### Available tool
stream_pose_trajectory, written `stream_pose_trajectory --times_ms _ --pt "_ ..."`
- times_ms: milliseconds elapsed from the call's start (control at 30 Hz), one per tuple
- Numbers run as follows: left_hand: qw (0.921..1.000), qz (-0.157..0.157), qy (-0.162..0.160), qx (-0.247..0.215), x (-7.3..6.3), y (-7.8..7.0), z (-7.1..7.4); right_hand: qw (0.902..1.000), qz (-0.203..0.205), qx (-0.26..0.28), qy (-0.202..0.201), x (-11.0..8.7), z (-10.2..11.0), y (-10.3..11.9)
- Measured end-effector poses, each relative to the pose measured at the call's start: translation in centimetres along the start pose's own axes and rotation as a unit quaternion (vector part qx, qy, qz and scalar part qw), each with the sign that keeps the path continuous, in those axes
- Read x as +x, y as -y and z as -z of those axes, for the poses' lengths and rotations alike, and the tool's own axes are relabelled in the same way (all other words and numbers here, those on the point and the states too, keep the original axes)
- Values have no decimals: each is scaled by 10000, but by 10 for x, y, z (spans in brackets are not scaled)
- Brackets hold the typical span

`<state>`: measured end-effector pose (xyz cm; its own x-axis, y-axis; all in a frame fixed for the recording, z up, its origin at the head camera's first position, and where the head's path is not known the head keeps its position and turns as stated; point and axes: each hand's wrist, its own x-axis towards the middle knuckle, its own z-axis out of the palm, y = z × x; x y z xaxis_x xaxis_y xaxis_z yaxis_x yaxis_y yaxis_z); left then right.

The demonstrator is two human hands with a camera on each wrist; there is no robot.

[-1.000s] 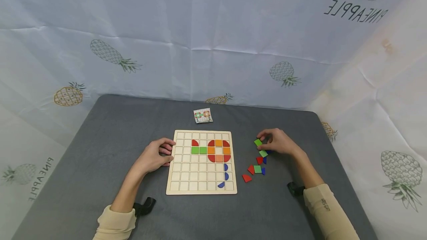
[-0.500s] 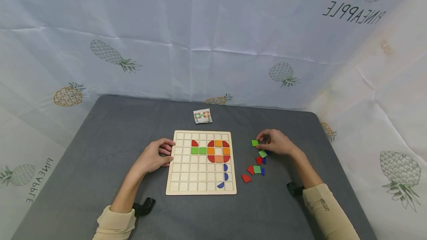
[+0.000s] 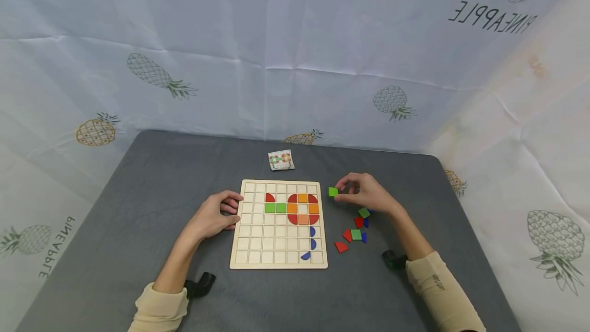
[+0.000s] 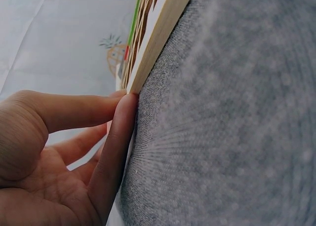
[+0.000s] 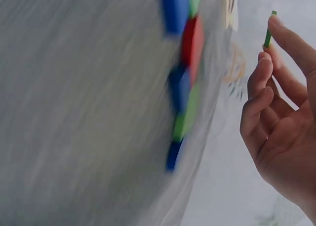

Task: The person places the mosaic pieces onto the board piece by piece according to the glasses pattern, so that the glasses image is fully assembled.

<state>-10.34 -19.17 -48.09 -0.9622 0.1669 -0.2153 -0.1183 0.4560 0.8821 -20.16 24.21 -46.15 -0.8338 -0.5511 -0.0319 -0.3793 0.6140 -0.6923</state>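
Observation:
My right hand [image 3: 367,192] pinches a green square tile [image 3: 333,192] between thumb and fingertips, just right of the wooden grid board [image 3: 249,256]. The right wrist view shows this tile [image 5: 269,31] edge-on. My left hand [image 3: 214,215] rests at the board's left edge, its fingertips touching the rim. Close up, the left wrist view has thumb and finger right at the wooden edge [image 4: 160,38]. On the board lie a ring of red and orange pieces [image 3: 302,219], two green squares [image 3: 275,208], a red quarter-round piece [image 3: 269,198] and blue half-round pieces [image 3: 313,244].
Loose red [image 3: 341,247], green [image 3: 356,234] and blue [image 3: 364,237] pieces lie right of the board. Behind it sits a small pattern card [image 3: 281,160]. The grey tabletop [image 3: 276,301] meets a pineapple-print cloth [image 3: 295,101] at the back.
My right hand has carried the green square leftward from beside the loose pieces toward the board, the tile turning as it went. My left hand stays at the board's edge.

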Motion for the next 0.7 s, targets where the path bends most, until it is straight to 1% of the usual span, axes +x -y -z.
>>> stream_pose_trajectory --times_ms 133,333,533,700 --pt "10000 -34 2 -11 -1 -2 0 9998 137 30 105 15 -13 18" --pt "10000 -39 4 -8 -1 -2 1 9983 426 -36 393 43 -38 49" --pt "10000 -6 -14 0 -1 -3 0 9942 636 -555 671 71 -62 75" --pt "10000 25 -11 -3 0 -4 1 9893 627 -1048 796 89 -77 96"
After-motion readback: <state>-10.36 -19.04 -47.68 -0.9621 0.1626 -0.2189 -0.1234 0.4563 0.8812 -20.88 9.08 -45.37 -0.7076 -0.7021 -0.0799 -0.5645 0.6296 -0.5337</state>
